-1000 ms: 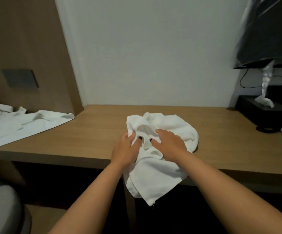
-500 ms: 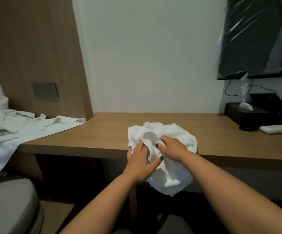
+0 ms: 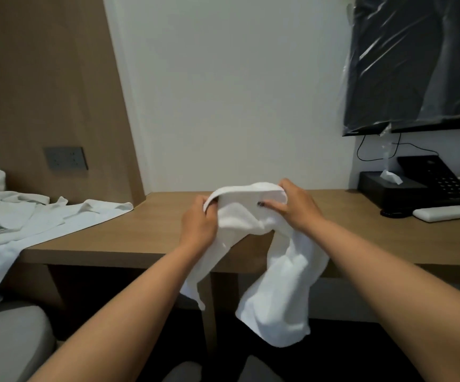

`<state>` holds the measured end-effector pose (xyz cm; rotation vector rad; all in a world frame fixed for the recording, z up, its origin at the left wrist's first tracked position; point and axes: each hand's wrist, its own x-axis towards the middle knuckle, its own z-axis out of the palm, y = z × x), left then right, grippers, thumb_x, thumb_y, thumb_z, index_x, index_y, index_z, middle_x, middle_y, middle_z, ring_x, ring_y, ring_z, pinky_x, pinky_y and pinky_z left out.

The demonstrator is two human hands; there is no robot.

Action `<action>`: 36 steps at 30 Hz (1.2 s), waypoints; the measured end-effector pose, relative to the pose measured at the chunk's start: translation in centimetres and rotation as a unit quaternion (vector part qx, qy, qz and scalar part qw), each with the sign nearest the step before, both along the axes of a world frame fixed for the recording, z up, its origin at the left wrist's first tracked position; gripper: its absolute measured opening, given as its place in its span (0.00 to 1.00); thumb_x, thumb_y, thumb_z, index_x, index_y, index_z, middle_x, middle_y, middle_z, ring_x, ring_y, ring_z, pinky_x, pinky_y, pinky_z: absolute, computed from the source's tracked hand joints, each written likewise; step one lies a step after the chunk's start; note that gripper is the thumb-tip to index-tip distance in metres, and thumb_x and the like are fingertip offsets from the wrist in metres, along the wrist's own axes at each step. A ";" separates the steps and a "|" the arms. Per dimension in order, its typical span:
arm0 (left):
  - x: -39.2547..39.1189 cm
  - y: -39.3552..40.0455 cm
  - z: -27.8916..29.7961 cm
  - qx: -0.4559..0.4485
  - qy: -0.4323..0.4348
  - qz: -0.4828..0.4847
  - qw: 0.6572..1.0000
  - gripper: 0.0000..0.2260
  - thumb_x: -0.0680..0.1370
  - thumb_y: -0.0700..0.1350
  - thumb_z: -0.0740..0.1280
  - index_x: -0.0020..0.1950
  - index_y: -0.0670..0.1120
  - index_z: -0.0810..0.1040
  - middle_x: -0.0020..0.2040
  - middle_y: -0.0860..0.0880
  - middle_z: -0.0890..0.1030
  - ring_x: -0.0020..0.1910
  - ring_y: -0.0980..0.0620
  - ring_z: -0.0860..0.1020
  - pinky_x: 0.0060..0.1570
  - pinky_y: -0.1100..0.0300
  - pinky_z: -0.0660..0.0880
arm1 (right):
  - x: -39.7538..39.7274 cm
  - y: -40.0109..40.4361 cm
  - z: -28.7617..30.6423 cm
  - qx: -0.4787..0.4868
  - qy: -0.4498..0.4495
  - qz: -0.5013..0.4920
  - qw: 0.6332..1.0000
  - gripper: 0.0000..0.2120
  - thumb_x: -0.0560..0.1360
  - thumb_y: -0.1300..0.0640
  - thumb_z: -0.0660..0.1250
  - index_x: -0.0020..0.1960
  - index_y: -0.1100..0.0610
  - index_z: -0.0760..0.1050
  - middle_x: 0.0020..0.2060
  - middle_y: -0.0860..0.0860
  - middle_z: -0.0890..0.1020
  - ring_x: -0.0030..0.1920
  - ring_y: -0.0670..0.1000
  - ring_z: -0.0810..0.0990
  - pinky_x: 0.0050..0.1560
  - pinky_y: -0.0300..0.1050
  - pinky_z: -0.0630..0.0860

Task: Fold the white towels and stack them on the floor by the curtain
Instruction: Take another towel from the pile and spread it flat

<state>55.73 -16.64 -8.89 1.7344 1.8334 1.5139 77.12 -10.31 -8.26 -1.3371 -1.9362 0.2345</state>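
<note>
Towel (image 3: 272, 271) hangs unfolded from my left hand (image 3: 198, 226) and right hand (image 3: 296, 206), fingers gripping its top edge above the bench (image 3: 151, 232); folding, stacking all remain.

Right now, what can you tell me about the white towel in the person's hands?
The white towel looks like soft terry cloth, unfolded and bunched. Its upper edge is stretched between the left hand and the right hand, each gripping it. It is lifted above the wooden desk's front edge, two loose lobes hanging below.
</note>
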 end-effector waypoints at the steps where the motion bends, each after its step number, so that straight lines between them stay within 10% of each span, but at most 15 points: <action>1: -0.2 0.3 1.0 0.001 0.017 -0.020 1.000 0.09 0.81 0.52 0.62 0.50 0.47 0.73 0.43 0.51 0.76 0.43 0.49 0.75 0.34 0.63 0.67 | 0.1 0.3 0.8 0.011 -0.083 0.009 0.996 0.27 0.67 0.37 0.73 0.52 0.55 0.68 0.45 0.50 0.76 0.45 0.55 0.76 0.43 0.49 0.73; 4: -1.6 1.3 4.0 -0.079 0.160 -0.062 0.982 0.17 0.70 0.57 0.75 0.49 0.48 0.77 0.44 0.50 0.79 0.42 0.51 0.78 0.37 0.62 0.73 | 0.8 1.8 3.7 0.038 -0.262 -0.021 0.964 0.32 0.63 0.34 0.75 0.53 0.55 0.68 0.50 0.52 0.76 0.51 0.57 0.76 0.44 0.47 0.68; 9: -5.3 4.3 8.1 -0.357 0.226 -0.060 0.904 0.23 0.69 0.54 0.77 0.57 0.41 0.80 0.50 0.45 0.83 0.47 0.46 0.81 0.52 0.52 0.79 | 1.7 4.0 9.0 0.033 -0.190 -0.082 0.978 0.23 0.69 0.34 0.70 0.35 0.52 0.68 0.43 0.54 0.76 0.49 0.58 0.76 0.43 0.46 0.68; 16: -7.1 5.3 10.0 -0.089 0.047 -0.075 0.992 0.11 0.79 0.48 0.66 0.42 0.43 0.78 0.36 0.46 0.75 0.36 0.49 0.72 0.33 0.59 0.66 | 1.3 4.8 14.8 0.063 -0.127 -0.106 0.984 0.30 0.71 0.31 0.66 0.35 0.60 0.77 0.29 0.56 0.73 0.41 0.60 0.75 0.39 0.48 0.68; 23: -7.4 4.8 15.4 0.105 -0.153 -0.115 0.976 0.09 0.77 0.44 0.71 0.36 0.48 0.78 0.25 0.56 0.75 0.22 0.63 0.69 0.24 0.70 0.66 | 1.1 4.8 20.4 0.101 -0.060 -0.108 0.987 0.30 0.69 0.33 0.69 0.30 0.61 0.74 0.25 0.54 0.72 0.29 0.54 0.70 0.31 0.44 0.66; 30: -9.9 10.0 11.7 0.081 0.148 0.010 0.986 0.11 0.76 0.52 0.72 0.38 0.49 0.77 0.34 0.49 0.76 0.37 0.49 0.74 0.35 0.58 0.64 | -1.5 8.7 16.9 0.080 -0.185 -0.119 0.972 0.26 0.72 0.33 0.66 0.37 0.57 0.77 0.45 0.62 0.82 0.50 0.62 0.80 0.42 0.46 0.68; 36: -11.1 16.3 4.4 0.000 0.213 0.027 0.977 0.03 0.76 0.49 0.70 0.44 0.51 0.81 0.43 0.47 0.82 0.47 0.42 0.79 0.43 0.54 0.73 | -2.1 15.1 8.9 0.034 -0.199 -0.176 0.963 0.27 0.72 0.31 0.63 0.49 0.55 0.78 0.54 0.59 0.81 0.56 0.60 0.79 0.50 0.48 0.73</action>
